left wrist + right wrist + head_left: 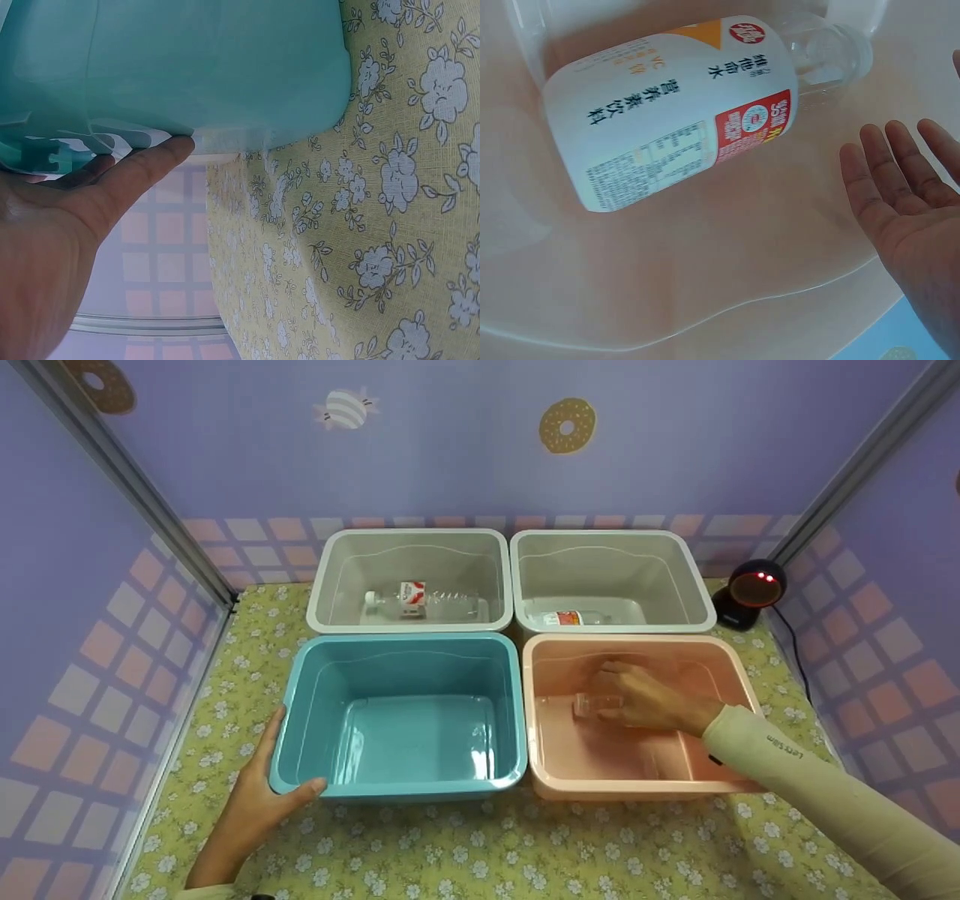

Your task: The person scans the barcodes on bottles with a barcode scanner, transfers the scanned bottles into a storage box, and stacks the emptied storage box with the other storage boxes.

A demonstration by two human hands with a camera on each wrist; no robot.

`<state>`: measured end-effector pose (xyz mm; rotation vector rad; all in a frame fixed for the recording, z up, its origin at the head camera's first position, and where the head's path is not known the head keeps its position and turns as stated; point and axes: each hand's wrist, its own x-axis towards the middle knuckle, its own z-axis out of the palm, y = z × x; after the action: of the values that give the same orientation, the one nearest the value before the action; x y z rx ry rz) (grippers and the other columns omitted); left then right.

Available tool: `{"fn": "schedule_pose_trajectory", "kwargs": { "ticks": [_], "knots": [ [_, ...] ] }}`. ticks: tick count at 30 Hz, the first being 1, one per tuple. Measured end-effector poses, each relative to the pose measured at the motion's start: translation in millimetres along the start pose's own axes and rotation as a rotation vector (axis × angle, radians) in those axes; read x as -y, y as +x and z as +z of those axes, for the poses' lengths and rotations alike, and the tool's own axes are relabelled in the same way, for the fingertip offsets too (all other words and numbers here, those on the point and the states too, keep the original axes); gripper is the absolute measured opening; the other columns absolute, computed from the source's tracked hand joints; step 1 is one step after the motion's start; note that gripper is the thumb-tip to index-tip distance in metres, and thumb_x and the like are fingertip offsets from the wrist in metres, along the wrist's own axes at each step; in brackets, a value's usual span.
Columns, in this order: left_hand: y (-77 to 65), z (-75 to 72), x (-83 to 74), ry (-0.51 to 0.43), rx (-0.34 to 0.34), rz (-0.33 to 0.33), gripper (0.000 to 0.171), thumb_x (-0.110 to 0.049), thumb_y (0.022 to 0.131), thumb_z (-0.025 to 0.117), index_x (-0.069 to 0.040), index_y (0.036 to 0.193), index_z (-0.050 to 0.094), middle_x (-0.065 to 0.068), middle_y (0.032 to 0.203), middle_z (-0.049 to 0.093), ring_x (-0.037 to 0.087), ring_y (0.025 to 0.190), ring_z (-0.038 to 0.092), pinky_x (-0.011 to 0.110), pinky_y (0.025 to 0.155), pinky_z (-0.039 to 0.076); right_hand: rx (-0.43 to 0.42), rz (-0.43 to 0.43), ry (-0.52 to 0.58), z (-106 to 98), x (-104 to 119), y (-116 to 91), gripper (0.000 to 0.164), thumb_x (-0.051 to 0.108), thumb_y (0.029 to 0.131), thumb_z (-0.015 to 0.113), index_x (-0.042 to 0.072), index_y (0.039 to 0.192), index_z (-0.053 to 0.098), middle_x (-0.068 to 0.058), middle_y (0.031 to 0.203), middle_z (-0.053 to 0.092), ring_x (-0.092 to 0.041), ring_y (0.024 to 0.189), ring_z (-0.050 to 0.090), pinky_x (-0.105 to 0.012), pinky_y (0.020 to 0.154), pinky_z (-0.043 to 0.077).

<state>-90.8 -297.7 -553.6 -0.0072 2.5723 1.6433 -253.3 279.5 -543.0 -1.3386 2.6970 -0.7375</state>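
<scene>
- Right hand [922, 225] fingers stretching loosely apart, we are reaching into the orange bin [645, 786], near a labelled bottle [675, 112] lying there.
- Left hand [259, 791] straight-fingered, we are touching the teal bin [420, 735], thumb on its rim.
- Flowered cloth [465, 859] is spreading beneath; purple walls [450, 465] are surrounding us.

LF bin [397, 790]: teal | RF bin [637, 786]: peach | cloth [420, 864]: yel-grn, wht flwrs | btl lbl [664, 120]: wht/red
</scene>
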Motion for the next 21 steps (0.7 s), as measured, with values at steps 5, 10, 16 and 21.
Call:
{"fn": "schedule_pose_trajectory", "kwargs": {
  "ticks": [5,10,16,21],
  "knots": [
    [0.0,0.1,-0.3,-0.032,0.000,0.000,0.114,-0.019,0.100,0.081,-0.043,0.177,0.001,0.027,0.181,0.013,0.064,0.148,0.043,0.067,0.104,0.056,-0.005,-0.025,0.001,2.0,-3.6,-3.4,0.041,0.002,0.086,0.088,-0.004,0.125,0.076,-0.025,0.127,0.072,-0.042,0.119,0.067,-0.061,0.104,0.054],
    [-1.3,1.0,-0.1,-0.031,-0.004,0.013,0.115,-0.017,0.099,0.082,-0.042,0.178,0.002,0.027,0.181,0.012,0.064,0.149,0.042,0.069,0.107,0.052,0.037,0.020,0.013,2.4,-8.3,-8.9,0.040,-0.002,0.088,0.085,-0.006,0.126,0.074,-0.024,0.125,0.072,-0.040,0.117,0.066,-0.060,0.102,0.054],
    [-1.5,1.2,-0.1,-0.029,-0.004,0.008,0.115,-0.018,0.099,0.082,-0.043,0.178,0.002,0.027,0.181,0.012,0.064,0.149,0.042,0.068,0.107,0.051,0.034,0.016,0.032,2.0,-13.2,-12.6,0.036,0.000,0.089,0.087,-0.005,0.123,0.077,-0.021,0.126,0.073,-0.039,0.117,0.065,-0.058,0.103,0.053],
    [-0.8,0.9,-0.2,-0.027,-0.005,-0.001,0.114,-0.018,0.099,0.082,-0.043,0.178,0.002,0.029,0.180,0.015,0.063,0.146,0.045,0.062,0.104,0.055,-0.014,-0.039,-0.020,5.7,-23.0,-15.8,0.022,0.001,0.083,0.088,-0.004,0.101,0.076,-0.021,0.117,0.074,-0.034,0.106,0.067,-0.051,0.091,0.057]
  ]
}}
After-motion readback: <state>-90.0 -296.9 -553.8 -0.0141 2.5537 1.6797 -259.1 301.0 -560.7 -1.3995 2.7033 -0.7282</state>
